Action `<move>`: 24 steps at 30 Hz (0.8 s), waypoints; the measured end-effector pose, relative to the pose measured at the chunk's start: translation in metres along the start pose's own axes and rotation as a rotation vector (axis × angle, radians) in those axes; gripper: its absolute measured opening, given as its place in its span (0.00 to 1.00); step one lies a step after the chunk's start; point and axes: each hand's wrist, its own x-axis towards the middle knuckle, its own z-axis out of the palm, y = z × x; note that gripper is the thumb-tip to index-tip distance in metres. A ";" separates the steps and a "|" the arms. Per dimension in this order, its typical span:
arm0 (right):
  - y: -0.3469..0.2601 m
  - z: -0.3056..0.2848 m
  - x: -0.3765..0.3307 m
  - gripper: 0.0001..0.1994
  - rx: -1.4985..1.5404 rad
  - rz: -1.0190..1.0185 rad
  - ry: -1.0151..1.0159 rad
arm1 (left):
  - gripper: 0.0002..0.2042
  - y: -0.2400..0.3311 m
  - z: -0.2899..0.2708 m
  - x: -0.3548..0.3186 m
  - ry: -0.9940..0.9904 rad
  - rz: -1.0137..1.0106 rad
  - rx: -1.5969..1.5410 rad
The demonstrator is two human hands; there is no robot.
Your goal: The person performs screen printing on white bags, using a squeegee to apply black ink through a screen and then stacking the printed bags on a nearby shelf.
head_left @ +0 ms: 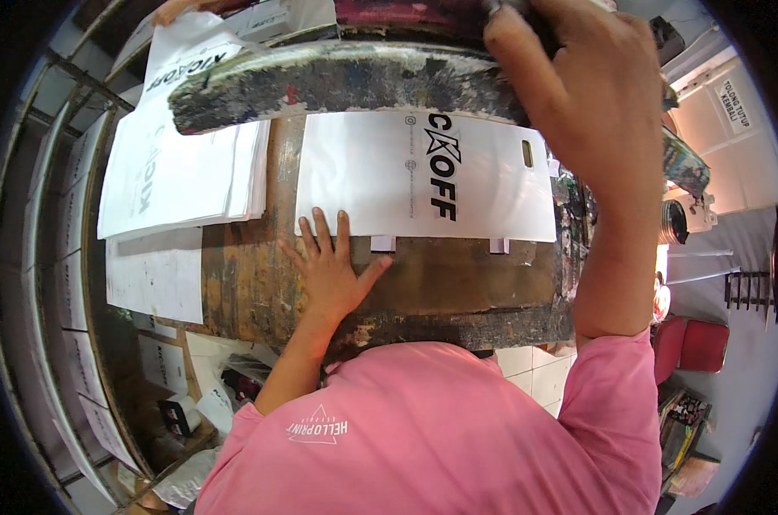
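— Where does the white plastic bag (423,176) sit right now?

— Flat on the worn wooden tabletop (252,283), toward its far edge, with its cut-out handle to the right and its near edge against two small white tabs (382,244). The paint-crusted screen frame (346,81) hangs tilted just above the bag's far edge.

— And the hands?

— The left hand (331,266) lies open, fingers spread, palm down on the bare wood just beside the bag's near left corner; its fingertips reach the bag's edge, holding nothing. The right hand (586,103) is up at the right end of the frame, fingers curled over it, seemingly gripping it, though the grip itself is hidden behind the back of the hand.

— So how would you do this step well?

— I'd judge the bag must stay square against the tabs, so the left hand should press lightly and not drag. The frame should move evenly, without twisting, so wet ink doesn't smear the black print.

— Any risks?

— The stack of printed bags (183,163) at the far left corner lies near the frame's left end; I'd keep the frame from brushing it.
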 end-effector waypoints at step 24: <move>0.006 -0.009 0.043 0.22 -0.075 0.147 -0.040 | 0.20 0.008 -0.079 0.088 0.507 -0.074 -0.931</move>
